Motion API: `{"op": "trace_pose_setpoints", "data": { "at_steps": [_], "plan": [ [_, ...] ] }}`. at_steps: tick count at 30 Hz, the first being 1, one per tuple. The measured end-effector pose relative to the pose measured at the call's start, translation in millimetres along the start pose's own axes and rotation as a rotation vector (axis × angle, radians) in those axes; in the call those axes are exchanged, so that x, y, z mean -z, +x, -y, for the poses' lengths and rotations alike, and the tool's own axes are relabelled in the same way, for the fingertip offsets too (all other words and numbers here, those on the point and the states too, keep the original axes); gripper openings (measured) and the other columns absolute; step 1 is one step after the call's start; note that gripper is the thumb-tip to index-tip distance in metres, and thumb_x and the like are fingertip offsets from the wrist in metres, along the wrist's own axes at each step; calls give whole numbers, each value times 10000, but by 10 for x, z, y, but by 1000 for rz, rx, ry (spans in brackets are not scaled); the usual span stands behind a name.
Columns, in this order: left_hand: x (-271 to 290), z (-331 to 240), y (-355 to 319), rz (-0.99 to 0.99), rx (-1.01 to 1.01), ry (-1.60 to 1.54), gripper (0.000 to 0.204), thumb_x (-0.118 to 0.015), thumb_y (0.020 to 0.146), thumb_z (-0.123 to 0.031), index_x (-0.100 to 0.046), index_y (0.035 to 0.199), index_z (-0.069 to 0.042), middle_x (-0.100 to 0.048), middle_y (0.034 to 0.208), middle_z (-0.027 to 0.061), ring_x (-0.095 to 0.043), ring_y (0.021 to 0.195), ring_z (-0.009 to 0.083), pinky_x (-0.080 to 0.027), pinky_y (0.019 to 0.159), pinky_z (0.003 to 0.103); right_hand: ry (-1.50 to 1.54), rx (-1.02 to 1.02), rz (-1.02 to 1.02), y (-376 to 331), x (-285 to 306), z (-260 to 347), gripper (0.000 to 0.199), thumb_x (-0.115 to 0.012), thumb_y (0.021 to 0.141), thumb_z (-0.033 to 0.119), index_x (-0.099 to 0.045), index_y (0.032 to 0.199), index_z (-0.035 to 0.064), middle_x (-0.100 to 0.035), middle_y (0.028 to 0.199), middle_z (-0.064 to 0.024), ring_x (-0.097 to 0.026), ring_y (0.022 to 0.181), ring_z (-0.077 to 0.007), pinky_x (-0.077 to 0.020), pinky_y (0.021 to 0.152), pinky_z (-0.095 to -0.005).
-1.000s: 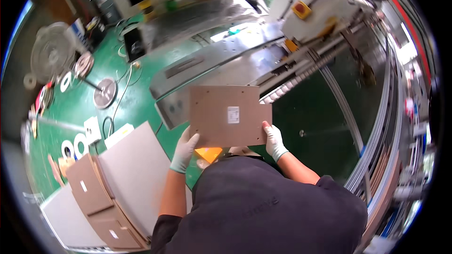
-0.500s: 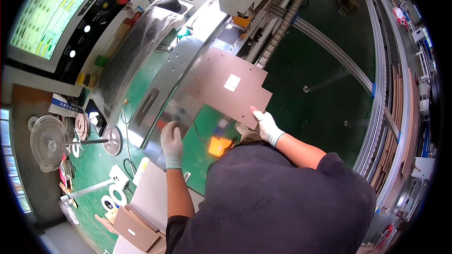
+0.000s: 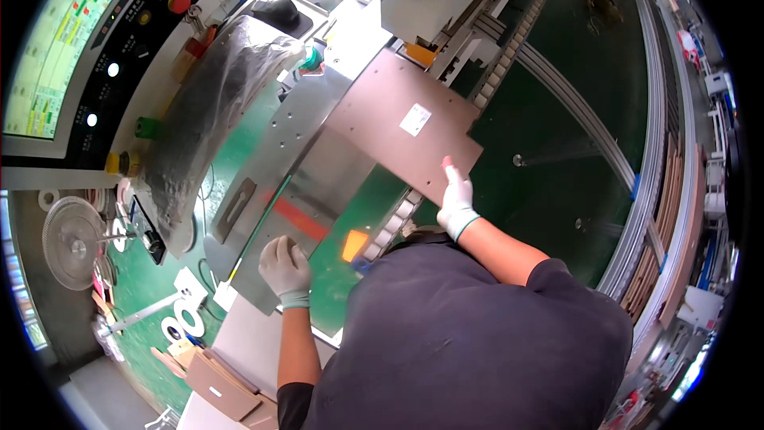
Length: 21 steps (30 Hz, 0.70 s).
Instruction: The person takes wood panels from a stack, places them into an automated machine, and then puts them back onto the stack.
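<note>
A flat brown panel (image 3: 382, 111) with small holes, a stepped edge and a white label (image 3: 415, 119) lies across the grey metal machine bed (image 3: 298, 143). My gloved right hand (image 3: 458, 201) is at its near right corner, the thumb over the top face and the other fingers partly hidden at the edge. My gloved left hand (image 3: 285, 269) is over the near end of the bed, left of the panel and apart from it. Its fingers are curled in, and nothing shows in them.
A control console (image 3: 103, 72) with a screen and buttons stands far left, beside a plastic-covered dark thing (image 3: 215, 95). The machine head (image 3: 446, 0) rises beyond the panel. A fan (image 3: 76, 243) stands left; brown boards (image 3: 219, 386) lie lower left. Metal rails (image 3: 656, 111) run along the right.
The panel has shifted away from me along the bed, my right hand going with it. My left hand has drawn back toward me and its fingers have curled. The view has turned slightly.
</note>
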<state>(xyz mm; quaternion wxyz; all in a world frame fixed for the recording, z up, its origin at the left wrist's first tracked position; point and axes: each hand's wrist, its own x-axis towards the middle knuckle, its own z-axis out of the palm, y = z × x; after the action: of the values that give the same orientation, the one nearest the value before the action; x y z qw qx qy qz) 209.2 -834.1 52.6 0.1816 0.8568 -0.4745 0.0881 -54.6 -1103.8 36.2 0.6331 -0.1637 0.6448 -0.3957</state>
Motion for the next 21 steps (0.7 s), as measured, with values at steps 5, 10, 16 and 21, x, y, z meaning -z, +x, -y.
{"op": "trace_pose_setpoints", "data": {
  "at_steps": [5,10,16,21],
  "plan": [
    [4,5,-35,7,28,28,320,-679,868,-187,-654,1173,-92,-646,1191,94,-607,1148,324,-472,940,480,103,279,56,1266,167,478,673,-736,943,506,-540,1369,23,-605,1336,-93,-582,1187,-233,-457,1049,-387],
    [19,-76,16,46,75,25,306,-648,898,-193,-662,1179,-75,-645,1202,106,-602,1145,344,-468,975,485,186,243,58,1467,39,1097,492,-548,1075,390,-551,1414,33,-616,1400,-84,-612,1237,-250,-478,1058,-384],
    [16,-60,-42,-23,55,70,307,-651,893,-204,-661,1176,-85,-649,1208,98,-609,1149,332,-473,954,482,396,177,175,1950,-84,1554,463,-435,1108,366,-534,1453,73,-557,1505,-83,-555,1317,-283,-378,1157,-406],
    [-6,-6,-28,-37,100,7,312,-663,887,-256,-677,1149,-85,-668,1197,85,-621,1156,309,-494,942,482,330,236,175,1990,-344,1280,469,-542,1044,308,-535,1437,51,-559,1490,-131,-588,1261,-300,-436,1103,-406]
  ]
}}
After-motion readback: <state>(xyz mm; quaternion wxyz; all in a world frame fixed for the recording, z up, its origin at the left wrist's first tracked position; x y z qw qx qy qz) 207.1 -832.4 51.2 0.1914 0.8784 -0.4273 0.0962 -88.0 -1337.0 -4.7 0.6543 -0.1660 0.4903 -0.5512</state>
